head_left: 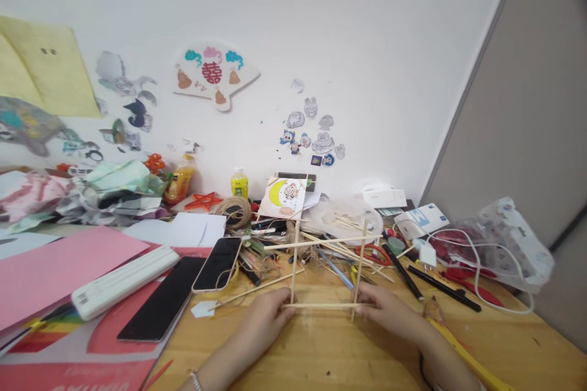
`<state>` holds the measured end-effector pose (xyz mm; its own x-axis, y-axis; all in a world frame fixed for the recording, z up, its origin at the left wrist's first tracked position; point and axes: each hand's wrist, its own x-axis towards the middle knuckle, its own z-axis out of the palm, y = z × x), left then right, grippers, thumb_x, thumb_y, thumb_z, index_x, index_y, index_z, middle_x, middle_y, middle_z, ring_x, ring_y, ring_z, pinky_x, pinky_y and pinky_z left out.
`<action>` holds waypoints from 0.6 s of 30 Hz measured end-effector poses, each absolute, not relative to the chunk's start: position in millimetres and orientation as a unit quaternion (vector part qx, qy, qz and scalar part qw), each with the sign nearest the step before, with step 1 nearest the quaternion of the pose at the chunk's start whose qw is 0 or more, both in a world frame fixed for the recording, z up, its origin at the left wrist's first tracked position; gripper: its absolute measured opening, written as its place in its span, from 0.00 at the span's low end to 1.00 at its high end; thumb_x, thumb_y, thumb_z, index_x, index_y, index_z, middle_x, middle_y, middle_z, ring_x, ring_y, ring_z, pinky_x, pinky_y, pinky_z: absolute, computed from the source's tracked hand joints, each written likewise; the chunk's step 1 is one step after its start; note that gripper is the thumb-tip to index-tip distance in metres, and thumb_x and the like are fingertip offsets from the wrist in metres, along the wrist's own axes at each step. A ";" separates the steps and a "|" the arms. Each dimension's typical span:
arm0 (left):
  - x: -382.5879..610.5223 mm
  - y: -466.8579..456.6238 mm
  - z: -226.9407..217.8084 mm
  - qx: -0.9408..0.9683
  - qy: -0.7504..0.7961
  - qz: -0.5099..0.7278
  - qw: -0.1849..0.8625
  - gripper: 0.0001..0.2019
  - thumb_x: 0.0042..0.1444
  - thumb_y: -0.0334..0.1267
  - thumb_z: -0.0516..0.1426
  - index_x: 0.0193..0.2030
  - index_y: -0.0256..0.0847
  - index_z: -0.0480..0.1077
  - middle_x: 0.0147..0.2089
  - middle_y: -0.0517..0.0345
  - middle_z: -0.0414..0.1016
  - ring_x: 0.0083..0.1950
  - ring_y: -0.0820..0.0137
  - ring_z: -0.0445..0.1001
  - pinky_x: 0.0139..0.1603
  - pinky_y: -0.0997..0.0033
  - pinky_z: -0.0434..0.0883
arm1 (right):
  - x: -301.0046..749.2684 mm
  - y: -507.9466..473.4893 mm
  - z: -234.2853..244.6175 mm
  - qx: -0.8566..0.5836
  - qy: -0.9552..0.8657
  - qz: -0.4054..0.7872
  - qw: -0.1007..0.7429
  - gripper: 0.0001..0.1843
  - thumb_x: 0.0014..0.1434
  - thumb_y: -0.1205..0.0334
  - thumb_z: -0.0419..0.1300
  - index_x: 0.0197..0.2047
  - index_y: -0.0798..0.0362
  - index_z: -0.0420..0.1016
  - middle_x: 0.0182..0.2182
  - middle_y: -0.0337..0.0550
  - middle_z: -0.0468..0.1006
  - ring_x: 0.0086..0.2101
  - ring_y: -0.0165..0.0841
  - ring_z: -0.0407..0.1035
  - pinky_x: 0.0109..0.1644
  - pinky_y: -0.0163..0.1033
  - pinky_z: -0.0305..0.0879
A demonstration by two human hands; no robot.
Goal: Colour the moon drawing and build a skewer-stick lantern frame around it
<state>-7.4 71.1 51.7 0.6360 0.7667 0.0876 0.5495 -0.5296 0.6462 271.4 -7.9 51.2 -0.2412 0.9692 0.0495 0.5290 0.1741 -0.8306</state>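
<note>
Wooden frame [321,305] stands between left hand [265,319] and right hand [389,311], fingers clamping its corners.

Stick frame [325,269] was pale raw-wood tan against a honey-brown tabletop [330,354] with faint grain. Left of it lay a plain pink paper sheet [59,266], a white power bank [123,281], a glossy black phone [162,305] and a second phone [217,263] with a black screen in a cream case; behind stood a yellow bottle [239,184] with a white cap, a red paper star [203,200] and dull brown twine [233,211]. Scissors [373,255] had red handles, the pens [403,275] were black, the charger [427,255] and its cable white, and the fan cut-out [213,73] on the wall was white with a red character and teal and pink clouds.
</note>
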 end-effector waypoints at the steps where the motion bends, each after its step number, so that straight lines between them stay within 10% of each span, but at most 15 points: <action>1: -7.4 70.3 52.6 0.855 0.384 0.184 0.297 0.05 0.55 0.35 0.52 0.30 0.40 0.67 0.34 0.55 0.76 0.37 0.64 0.72 0.37 0.70 0.63 | 271.5 -8.0 51.1 -0.534 -0.700 0.362 0.307 0.11 0.57 0.56 0.57 0.40 0.53 0.73 0.38 0.44 0.78 0.42 0.41 0.71 0.48 0.44 0.65; 18: -8.7 66.3 53.9 0.859 0.381 0.185 0.286 0.06 0.56 0.36 0.52 0.29 0.41 0.64 0.33 0.56 0.75 0.37 0.64 0.72 0.36 0.72 0.62 | 271.7 -8.1 49.8 -0.518 -0.704 0.373 0.313 0.13 0.58 0.53 0.56 0.38 0.53 0.73 0.37 0.45 0.78 0.41 0.41 0.71 0.47 0.44 0.66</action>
<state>-8.7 66.3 53.9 0.6407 0.7613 0.0996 0.5497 -0.5454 0.6327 271.7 -8.1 49.8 -0.2678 0.9619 0.0552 0.4950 0.1865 -0.8487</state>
